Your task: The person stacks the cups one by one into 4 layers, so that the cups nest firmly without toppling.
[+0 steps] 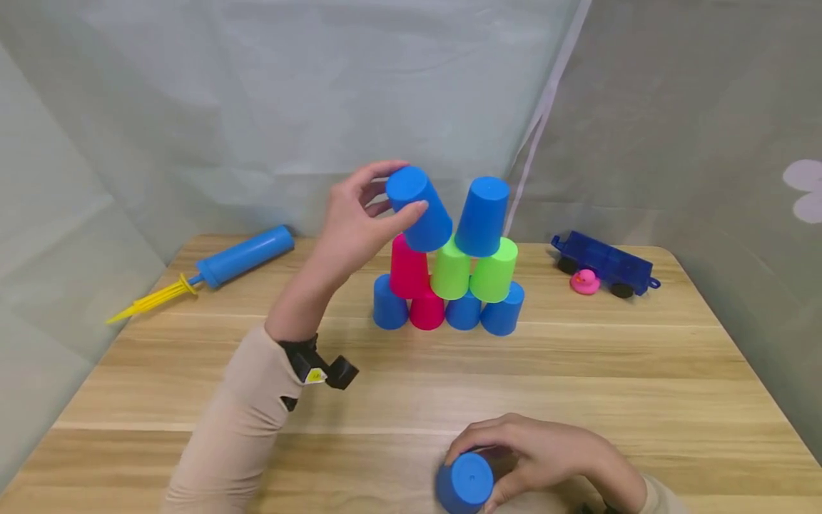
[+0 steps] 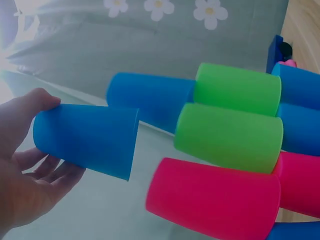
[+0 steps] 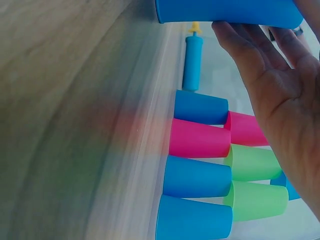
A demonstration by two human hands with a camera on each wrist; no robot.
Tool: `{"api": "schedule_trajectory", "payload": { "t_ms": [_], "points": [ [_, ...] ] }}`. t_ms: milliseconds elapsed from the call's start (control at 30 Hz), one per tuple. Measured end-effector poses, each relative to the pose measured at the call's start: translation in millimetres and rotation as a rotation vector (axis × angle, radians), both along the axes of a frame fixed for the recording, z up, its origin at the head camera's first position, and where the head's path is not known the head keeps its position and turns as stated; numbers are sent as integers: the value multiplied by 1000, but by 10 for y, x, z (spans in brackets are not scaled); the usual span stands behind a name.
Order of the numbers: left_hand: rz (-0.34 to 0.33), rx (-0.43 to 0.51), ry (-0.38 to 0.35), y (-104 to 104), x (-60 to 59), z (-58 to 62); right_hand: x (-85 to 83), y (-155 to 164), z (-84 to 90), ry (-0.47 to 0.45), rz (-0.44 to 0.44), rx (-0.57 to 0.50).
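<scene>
My left hand (image 1: 359,221) pinches an upside-down blue cup (image 1: 427,221) between thumb and fingers. That cup tilts above a red cup (image 1: 409,268) and a green cup (image 1: 451,271); in the left wrist view a gap shows between the held cup (image 2: 87,140) and the stack. Another blue cup (image 1: 483,218) stands upside down on the green cup and a second green cup (image 1: 494,271). Below them runs a bottom row of several cups, blue (image 1: 390,303) and red (image 1: 427,311). Near the front, my right hand (image 1: 539,457) grips an upside-down blue cup (image 1: 465,482).
A blue pump (image 1: 244,257) with a yellow handle and nozzle lies at the left back of the wooden table (image 1: 578,385). At the right back are a dark blue toy trailer (image 1: 604,260) and a pink rubber duck (image 1: 585,282). A cloth wall (image 1: 321,93) rises behind.
</scene>
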State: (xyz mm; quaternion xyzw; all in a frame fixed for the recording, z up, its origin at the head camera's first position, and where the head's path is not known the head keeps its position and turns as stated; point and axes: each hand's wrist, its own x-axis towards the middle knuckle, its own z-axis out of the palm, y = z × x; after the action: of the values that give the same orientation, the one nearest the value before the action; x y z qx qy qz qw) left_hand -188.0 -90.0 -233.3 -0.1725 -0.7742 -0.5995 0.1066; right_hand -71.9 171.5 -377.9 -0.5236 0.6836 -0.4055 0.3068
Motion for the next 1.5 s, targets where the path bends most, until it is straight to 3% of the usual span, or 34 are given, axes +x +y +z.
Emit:
{"api": "schedule_trajectory", "payload": {
  "t_ms": [167, 367, 867, 1133, 1367, 1500],
  "points": [
    [-7, -35, -31, 15, -173, -63, -10, -41, -13, 4, 27, -16],
    [-54, -73, -14, 6, -287, -120, -29, -46, -9, 9, 36, -31],
    [-102, -63, -10, 107, -384, -169, -1, -5, 11, -88, 1, 17],
    [-126, -79, -8, 111, -428, -291, 13, 0, -46, -222, -13, 50],
    [-129, -56, -11, 127, -459, -315, 5, 28, -48, -216, -6, 37],
    [-129, -35, -31, 137, -475, -299, -13, 44, -44, -156, -8, 31]
  ]
}}
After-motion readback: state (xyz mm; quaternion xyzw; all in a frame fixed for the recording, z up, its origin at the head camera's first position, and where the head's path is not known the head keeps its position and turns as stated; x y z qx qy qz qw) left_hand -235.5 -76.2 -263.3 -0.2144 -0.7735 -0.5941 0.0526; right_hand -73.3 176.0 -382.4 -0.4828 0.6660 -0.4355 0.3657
